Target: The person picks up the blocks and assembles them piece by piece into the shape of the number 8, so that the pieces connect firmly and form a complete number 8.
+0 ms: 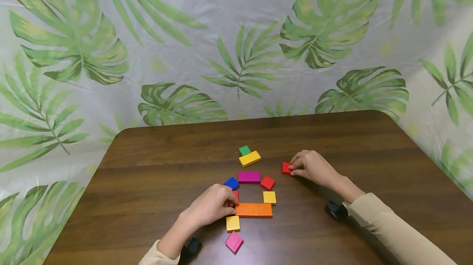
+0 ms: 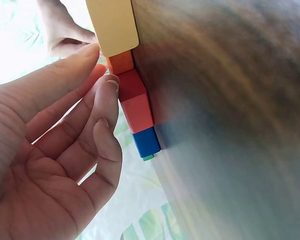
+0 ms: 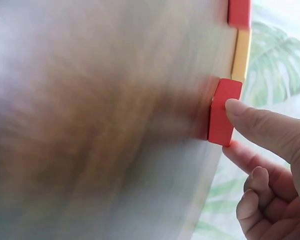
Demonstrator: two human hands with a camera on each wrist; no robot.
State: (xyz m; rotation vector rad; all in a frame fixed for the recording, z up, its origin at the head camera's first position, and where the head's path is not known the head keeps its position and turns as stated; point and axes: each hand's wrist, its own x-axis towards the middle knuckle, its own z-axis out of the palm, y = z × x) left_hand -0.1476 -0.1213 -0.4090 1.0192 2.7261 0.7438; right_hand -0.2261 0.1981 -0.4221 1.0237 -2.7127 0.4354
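Small coloured blocks lie on a brown wooden table (image 1: 155, 166). My left hand (image 1: 233, 204) rests its fingertips (image 2: 110, 87) against a red block (image 2: 135, 100), mostly hidden by the hand in the head view. That block lies between a blue block (image 1: 231, 183) and the left end of a long orange block (image 1: 253, 210). Off to the right, my right hand (image 1: 293, 168) pinches a separate red block (image 1: 286, 168); one fingertip (image 3: 237, 107) lies on its face and another at its edge, the other fingers curled.
A magenta bar (image 1: 249, 177), another red block (image 1: 267, 183) and a yellow block (image 1: 269, 197) complete the ring. A green block (image 1: 244, 150) and yellow bar (image 1: 249, 158) lie behind; a yellow (image 1: 233, 223) and a pink block (image 1: 234, 241) lie in front. A leaf-print sheet hangs behind.
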